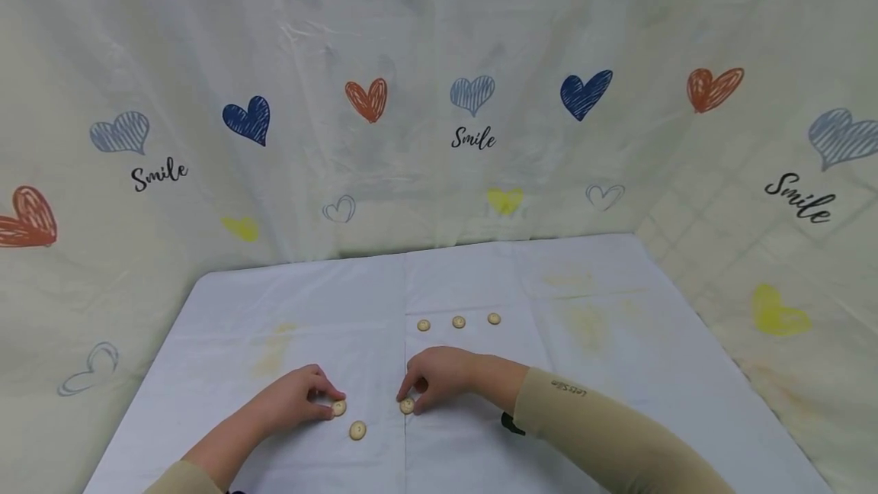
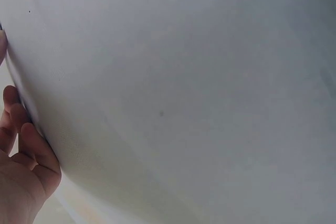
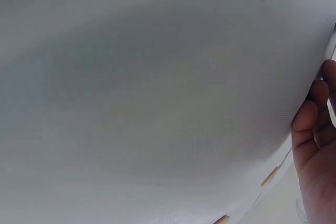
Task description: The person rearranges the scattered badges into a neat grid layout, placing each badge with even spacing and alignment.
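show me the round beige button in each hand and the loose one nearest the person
First round beige button [image 1: 339, 408], in the left hand [image 1: 300, 397]: head view, upper face.
Second round beige button [image 1: 407, 405], in the right hand [image 1: 440, 374]: head view, upper face.
Third round beige button [image 1: 357, 430], loose: head view, middle of upper face.

I see a smooth beige right sleeve [image 1: 610, 433] between four and five o'clock, with small dark lettering [image 1: 569, 389] near its cuff [image 1: 524, 401], hard to read from here. A black piece [image 1: 511, 424] shows under that cuff at five o'clock. The left sleeve [image 1: 181, 479], between seven and eight, is beige too. Left hand [image 1: 305, 396] and right hand [image 1: 442, 376] are bare.
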A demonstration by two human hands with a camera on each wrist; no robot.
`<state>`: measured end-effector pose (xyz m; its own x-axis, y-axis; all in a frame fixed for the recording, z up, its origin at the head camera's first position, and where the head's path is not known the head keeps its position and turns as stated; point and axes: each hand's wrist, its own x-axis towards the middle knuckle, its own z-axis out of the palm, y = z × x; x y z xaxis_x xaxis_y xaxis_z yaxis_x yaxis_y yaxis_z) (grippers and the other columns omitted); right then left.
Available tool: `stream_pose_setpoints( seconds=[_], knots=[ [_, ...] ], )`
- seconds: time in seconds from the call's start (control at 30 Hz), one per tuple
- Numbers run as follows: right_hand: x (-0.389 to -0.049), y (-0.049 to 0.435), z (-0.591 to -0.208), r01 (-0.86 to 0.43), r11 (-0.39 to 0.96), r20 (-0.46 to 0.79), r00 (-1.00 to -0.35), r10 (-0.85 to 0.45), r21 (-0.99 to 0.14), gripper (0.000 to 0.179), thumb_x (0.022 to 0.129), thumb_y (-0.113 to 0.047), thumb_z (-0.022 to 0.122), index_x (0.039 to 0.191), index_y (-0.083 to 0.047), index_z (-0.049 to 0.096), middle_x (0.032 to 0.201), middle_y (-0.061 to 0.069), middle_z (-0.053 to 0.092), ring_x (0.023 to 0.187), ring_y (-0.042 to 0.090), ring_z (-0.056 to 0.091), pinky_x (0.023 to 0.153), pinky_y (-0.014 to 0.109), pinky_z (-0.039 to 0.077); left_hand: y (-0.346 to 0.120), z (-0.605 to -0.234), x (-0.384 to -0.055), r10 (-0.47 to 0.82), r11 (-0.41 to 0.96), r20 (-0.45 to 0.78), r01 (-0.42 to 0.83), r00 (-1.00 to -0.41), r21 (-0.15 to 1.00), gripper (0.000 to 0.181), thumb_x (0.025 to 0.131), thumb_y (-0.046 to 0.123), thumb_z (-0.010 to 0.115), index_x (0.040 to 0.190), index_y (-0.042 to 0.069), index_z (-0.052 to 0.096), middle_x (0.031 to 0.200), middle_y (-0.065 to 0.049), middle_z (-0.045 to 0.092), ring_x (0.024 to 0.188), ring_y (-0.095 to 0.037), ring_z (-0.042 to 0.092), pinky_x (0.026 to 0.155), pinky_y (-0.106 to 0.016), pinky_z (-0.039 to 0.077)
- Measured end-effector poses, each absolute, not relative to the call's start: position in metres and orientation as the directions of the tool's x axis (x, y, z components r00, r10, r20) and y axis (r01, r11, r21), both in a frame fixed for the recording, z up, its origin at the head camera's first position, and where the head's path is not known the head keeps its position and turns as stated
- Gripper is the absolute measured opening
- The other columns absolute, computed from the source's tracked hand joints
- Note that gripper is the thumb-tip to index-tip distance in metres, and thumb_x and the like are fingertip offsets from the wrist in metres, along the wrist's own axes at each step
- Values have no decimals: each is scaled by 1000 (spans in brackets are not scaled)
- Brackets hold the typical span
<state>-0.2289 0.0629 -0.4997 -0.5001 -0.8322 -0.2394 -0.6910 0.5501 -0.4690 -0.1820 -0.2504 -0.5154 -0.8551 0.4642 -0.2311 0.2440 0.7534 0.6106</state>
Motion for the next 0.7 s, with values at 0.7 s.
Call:
stream_pose_setpoints(
  seconds=[0.7],
  knots=[
    [-230,75,-494,-658,562,-190,-550,-813,-502,20,85,-31,80,104,-33,78,78,-16,56,71,-2,49,68,17,42,-251,-515,-181,480,742,-205,271,-853,613,22,81,32,82,103,31,77,94,11,55,82,-4,50,73,-26,43]
  ],
)
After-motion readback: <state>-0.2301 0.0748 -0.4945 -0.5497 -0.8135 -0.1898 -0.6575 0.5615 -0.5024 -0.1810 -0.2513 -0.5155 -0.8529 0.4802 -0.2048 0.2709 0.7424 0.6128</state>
